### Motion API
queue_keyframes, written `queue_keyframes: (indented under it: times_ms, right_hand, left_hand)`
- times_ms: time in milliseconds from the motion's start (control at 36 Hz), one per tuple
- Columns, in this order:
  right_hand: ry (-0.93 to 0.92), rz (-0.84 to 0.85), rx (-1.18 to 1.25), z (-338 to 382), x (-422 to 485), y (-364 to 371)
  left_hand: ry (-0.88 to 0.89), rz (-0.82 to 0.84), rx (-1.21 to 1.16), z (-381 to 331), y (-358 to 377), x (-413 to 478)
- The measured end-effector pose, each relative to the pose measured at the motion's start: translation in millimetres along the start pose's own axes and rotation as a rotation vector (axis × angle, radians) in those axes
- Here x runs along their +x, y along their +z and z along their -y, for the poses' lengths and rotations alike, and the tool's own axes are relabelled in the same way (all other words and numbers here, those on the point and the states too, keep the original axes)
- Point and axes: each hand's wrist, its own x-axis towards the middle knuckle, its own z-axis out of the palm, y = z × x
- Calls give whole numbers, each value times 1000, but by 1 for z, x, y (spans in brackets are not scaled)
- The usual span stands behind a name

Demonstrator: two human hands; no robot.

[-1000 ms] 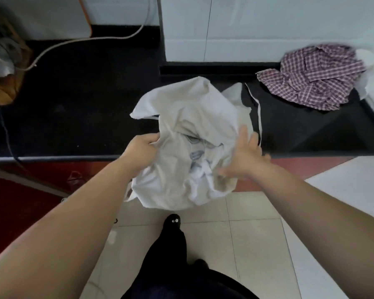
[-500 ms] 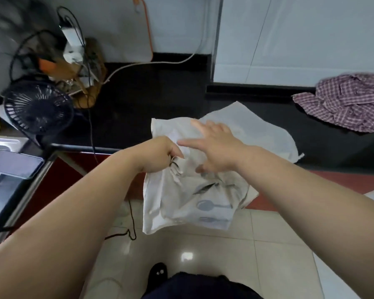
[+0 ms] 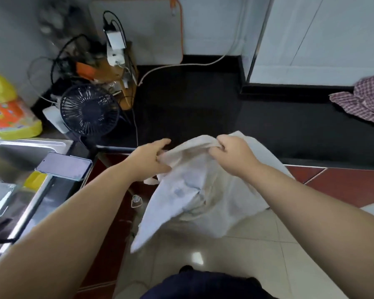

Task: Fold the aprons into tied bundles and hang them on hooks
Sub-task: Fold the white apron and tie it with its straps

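Observation:
A cream apron (image 3: 194,190) hangs off the front edge of the black counter (image 3: 192,108), its lower part drooping toward the floor. My left hand (image 3: 151,160) pinches its upper edge on the left, index finger stretched forward. My right hand (image 3: 233,154) grips a bunched fold of the same edge on the right. The cloth is stretched between both hands. A second apron, red and white check (image 3: 363,100), lies crumpled on the counter at the far right. No hooks are in view.
A small black fan (image 3: 89,111) stands at the counter's left, with tangled cables and a charger (image 3: 115,46) behind it. A steel sink (image 3: 26,152) with a phone (image 3: 64,166) on its rim is at left. A yellow bag (image 3: 7,108) sits behind the sink.
My view has swung left and up. My right hand went from lying flat over the apron to gripping its top edge, and both hands have pulled the cloth up and apart.

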Motion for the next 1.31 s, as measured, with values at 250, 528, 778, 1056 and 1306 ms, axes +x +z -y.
queue_keyframes:
  times_ms: [250, 528, 778, 1056, 1306]
  right_hand:
    - [333, 164, 230, -1, -9, -7]
    - [397, -34, 797, 2, -3, -3]
    - [387, 218, 872, 6, -12, -36]
    - [344, 21, 499, -26, -28, -63]
    - [248, -40, 96, -44, -41, -86]
  left_hand:
    - [0, -197, -408, 6, 12, 22]
    - [206, 12, -122, -40, 4, 35]
    - [90, 12, 311, -11, 29, 54]
    - [-67, 3, -960, -30, 52, 54]
    - [-477, 550, -797, -44, 29, 60]
